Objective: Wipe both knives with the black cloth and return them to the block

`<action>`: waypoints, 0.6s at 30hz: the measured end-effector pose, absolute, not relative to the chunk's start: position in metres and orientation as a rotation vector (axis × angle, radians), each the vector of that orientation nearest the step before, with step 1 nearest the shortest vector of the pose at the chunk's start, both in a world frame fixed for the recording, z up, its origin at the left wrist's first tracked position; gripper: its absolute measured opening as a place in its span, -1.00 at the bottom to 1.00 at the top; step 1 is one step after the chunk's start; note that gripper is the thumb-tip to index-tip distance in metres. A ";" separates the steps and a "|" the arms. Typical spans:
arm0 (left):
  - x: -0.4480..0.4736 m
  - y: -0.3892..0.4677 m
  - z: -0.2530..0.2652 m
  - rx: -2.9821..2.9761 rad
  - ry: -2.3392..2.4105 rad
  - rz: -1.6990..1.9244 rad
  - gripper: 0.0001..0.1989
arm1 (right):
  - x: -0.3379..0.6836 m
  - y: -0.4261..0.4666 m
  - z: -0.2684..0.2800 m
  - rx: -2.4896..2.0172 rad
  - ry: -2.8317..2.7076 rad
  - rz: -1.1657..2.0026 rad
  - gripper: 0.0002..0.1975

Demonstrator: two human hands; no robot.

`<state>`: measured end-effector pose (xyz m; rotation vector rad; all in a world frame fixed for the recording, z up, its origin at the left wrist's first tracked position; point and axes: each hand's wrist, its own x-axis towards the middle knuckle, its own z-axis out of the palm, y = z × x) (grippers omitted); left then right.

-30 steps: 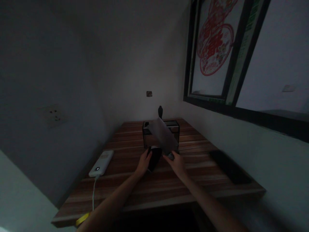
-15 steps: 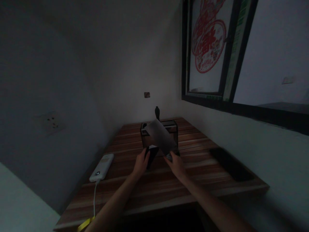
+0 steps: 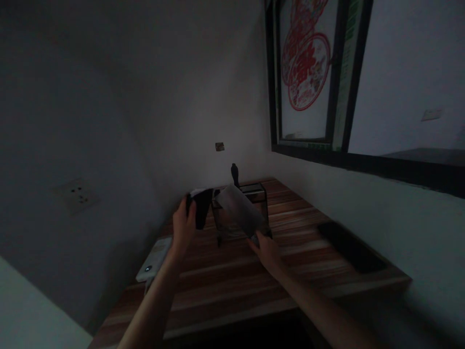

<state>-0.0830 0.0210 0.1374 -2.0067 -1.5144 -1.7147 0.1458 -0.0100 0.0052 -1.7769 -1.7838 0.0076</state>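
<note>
My right hand point(image 3: 267, 249) is closed around the handle of a kitchen cleaver point(image 3: 241, 211), whose broad grey blade slants up and to the left. In my left hand point(image 3: 183, 225) is a black cloth point(image 3: 201, 208) with a whitish upper edge, held apart from the blade. Behind the cleaver stands a dark-framed rack point(image 3: 267, 203) with see-through sides, partly hidden by the blade. A dark handle point(image 3: 235, 174) rises from the back of the rack.
A white power bank point(image 3: 154, 261) with a cable lies at the left of the striped wooden table point(image 3: 218, 291). A black phone-like slab point(image 3: 350, 247) lies at the right. Walls close in on the left and back, and a framed window point(image 3: 305, 72) is on the right.
My left hand has moved left and up with the black cloth, away from the cleaver. My right hand still holds the cleaver at nearly the same place.
</note>
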 end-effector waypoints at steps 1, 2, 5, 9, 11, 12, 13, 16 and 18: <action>-0.082 0.023 0.151 -2.005 -1.486 -1.694 -0.63 | 0.146 -0.010 0.005 -1.785 -1.793 -0.007 -0.68; -0.079 0.025 0.164 -2.015 -1.455 -1.657 -0.64 | 0.146 -0.010 0.005 -1.789 -1.800 -0.013 -0.67; -0.065 0.034 0.190 -2.014 -1.350 -1.586 -0.69 | 0.146 -0.011 0.005 -1.791 -1.797 0.000 -0.65; -0.034 0.050 0.177 -2.138 -1.130 -1.417 -0.69 | 0.145 -0.010 0.005 -1.791 -1.798 0.019 -0.66; -0.020 0.058 0.156 -2.261 -1.028 -1.256 -0.64 | 0.145 -0.010 0.005 -1.802 -1.802 0.019 -0.66; -0.014 0.061 0.144 -2.307 -0.984 -1.181 -0.62 | 0.146 -0.009 0.004 -1.805 -1.802 0.020 -0.66; -0.010 0.063 0.134 -2.332 -0.945 -1.119 -0.60 | 0.146 -0.009 0.004 -1.798 -1.804 0.021 -0.66; -0.005 0.063 0.115 -2.343 -0.916 -1.034 -0.53 | 0.146 -0.009 0.002 -1.767 -1.797 0.036 -0.68; -0.006 0.062 0.114 -2.345 -0.913 -1.014 -0.51 | 0.147 -0.008 0.000 -1.748 -1.786 0.046 -0.69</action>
